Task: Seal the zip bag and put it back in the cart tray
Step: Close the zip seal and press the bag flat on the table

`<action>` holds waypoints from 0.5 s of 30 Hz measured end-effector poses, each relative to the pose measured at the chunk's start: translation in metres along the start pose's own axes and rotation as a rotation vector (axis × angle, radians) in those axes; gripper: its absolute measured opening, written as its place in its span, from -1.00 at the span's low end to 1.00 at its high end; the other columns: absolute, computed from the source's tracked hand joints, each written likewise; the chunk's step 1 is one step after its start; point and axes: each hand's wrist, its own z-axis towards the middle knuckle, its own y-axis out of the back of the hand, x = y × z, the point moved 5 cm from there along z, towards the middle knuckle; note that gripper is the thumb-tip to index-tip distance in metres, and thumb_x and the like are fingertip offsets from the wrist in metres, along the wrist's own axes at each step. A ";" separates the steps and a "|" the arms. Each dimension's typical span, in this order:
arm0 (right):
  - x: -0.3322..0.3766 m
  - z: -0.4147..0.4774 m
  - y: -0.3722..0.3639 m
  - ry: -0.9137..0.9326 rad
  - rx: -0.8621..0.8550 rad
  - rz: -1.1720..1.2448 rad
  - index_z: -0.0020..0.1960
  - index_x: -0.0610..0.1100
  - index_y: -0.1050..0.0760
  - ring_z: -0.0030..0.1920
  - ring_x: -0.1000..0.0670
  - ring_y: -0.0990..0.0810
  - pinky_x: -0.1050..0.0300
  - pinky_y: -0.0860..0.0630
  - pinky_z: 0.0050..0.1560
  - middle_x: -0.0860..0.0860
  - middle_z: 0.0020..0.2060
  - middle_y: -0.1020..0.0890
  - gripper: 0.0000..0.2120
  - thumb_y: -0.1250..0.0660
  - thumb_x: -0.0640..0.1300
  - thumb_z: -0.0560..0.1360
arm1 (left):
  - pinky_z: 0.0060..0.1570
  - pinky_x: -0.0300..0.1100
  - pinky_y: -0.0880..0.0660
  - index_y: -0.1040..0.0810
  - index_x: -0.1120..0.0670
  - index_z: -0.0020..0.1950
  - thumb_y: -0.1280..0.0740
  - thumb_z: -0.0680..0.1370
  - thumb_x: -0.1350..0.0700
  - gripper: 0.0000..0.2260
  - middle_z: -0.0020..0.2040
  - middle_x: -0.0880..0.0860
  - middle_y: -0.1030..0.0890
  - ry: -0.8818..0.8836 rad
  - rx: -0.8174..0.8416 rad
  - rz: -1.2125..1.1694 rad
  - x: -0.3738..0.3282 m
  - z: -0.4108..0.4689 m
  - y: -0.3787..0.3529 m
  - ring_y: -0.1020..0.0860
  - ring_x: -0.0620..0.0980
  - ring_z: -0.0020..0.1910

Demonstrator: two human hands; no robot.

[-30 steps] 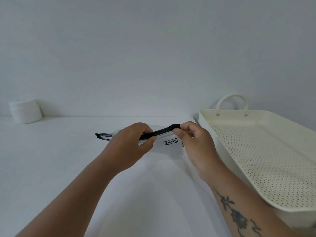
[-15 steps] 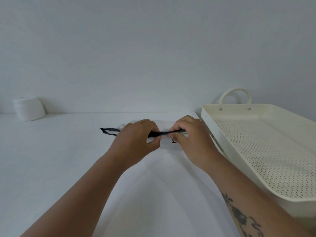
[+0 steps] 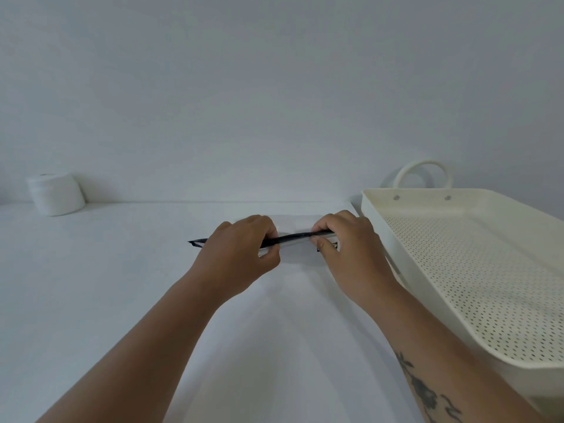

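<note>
A clear zip bag point(image 3: 294, 238) with a black zip strip lies low over the white table in the middle of the view. My left hand point(image 3: 241, 256) pinches the strip left of its middle, and a short black end sticks out past my knuckles. My right hand point(image 3: 348, 248) pinches the strip's right end, covering most of the bag's label. The bag's clear body is hard to tell apart from the table. The cream cart tray point(image 3: 378, 227), perforated on its floor and with a loop handle at the back, stands just right of my right hand.
A white roll point(image 3: 56, 193) stands at the far left against the wall. The white table point(image 3: 106, 285) stretches from the wall to the near edge of the view. The tray's near wall runs close along my right forearm.
Both hands have lowered the bag toward the table and tipped it flatter. The label that showed between my hands is now mostly hidden under my right fingers.
</note>
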 end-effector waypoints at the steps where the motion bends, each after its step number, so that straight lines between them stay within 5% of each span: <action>1: 0.003 0.000 0.000 0.025 0.001 -0.038 0.00 0.05 -0.56 -0.01 -0.01 -0.45 0.08 -0.36 -0.04 0.15 -0.07 -0.59 -0.91 -0.38 -0.09 0.50 | -0.26 -0.26 -0.23 -0.45 -0.01 -0.13 -0.31 0.51 0.07 -0.95 -0.24 -0.11 -0.51 -0.007 -0.003 -0.008 -0.001 0.000 0.000 -0.44 -0.17 -0.31; 8: 0.022 -0.002 -0.005 0.093 0.037 -0.031 -0.03 -0.01 -0.64 -0.03 -0.03 -0.48 -0.02 -0.46 0.00 0.13 -0.14 -0.65 -0.92 -0.38 -0.10 0.52 | -0.13 -0.10 -0.45 -0.58 -0.03 -0.07 -0.34 0.55 0.02 -0.94 -0.16 -0.09 -0.56 -0.070 -0.012 -0.107 -0.005 0.001 0.001 -0.50 -0.07 -0.17; 15: 0.014 -0.002 -0.002 0.050 0.037 -0.028 -0.06 0.01 -0.63 -0.05 -0.01 -0.46 0.00 -0.46 -0.03 0.15 -0.17 -0.62 -0.95 -0.39 -0.08 0.50 | -0.21 -0.18 -0.28 -0.52 -0.01 -0.12 -0.31 0.53 0.02 -0.92 -0.18 -0.08 -0.56 -0.060 -0.002 -0.021 -0.003 0.002 -0.002 -0.46 -0.09 -0.29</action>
